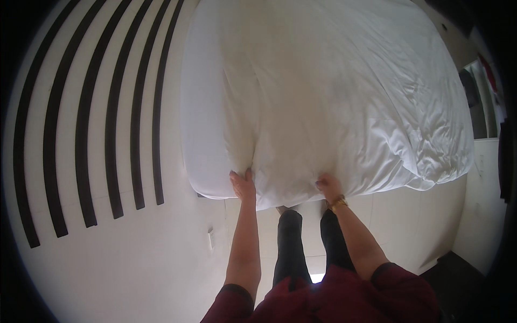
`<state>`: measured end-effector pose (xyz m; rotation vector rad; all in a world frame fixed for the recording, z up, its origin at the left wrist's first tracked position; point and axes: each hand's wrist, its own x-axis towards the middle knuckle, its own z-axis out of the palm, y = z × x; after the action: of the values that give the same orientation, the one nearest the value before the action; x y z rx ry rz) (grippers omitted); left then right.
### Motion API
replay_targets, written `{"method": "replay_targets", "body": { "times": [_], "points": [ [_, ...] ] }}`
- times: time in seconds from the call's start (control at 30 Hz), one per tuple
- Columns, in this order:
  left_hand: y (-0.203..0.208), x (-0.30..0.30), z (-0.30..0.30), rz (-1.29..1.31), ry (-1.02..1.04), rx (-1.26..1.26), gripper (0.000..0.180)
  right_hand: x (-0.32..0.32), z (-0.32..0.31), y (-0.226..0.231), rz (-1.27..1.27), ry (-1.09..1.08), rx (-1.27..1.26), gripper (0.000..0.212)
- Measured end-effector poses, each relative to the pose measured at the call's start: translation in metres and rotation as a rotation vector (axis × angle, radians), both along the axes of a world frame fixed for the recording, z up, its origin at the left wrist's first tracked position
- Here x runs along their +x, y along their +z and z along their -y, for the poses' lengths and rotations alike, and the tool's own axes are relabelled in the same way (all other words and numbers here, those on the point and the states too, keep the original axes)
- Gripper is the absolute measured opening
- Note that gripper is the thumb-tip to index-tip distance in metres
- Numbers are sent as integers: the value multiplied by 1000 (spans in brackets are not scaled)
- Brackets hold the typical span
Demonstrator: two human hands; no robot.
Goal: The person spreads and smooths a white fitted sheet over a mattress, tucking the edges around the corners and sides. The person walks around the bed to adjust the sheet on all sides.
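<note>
Looking down, I see the white duvet (334, 102) spreading away from my fingers across the bed, its near edge bunched right at them. Beyond my left fingers, the fitted-sheet mattress (202, 118) shows bare beside the duvet. My 2 hands sit at that near edge: the left hand (243, 185) is closed, pinching the duvet's corner fold; the right hand (329, 187), gold watch (338, 204) just behind it, curls its fingers onto the hem.

White duvet (334, 97), white wall with black curved stripes (113, 124), dark red sleeves (377, 290), gold wristband (337, 203)
</note>
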<state>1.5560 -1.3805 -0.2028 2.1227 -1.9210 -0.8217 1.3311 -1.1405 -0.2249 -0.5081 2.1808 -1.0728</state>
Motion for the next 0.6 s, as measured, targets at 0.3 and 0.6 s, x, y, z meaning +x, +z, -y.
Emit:
{"method": "replay_targets", "body": {
  "times": [0.3,0.6],
  "points": [
    [-19,83,31,-421,55,205,52,-138,-115,-55,-683,-721,466,30],
    [-13,123,62,4,-119,87,51,-196,-353,14,-510,-797,468,10]
  ]
}}
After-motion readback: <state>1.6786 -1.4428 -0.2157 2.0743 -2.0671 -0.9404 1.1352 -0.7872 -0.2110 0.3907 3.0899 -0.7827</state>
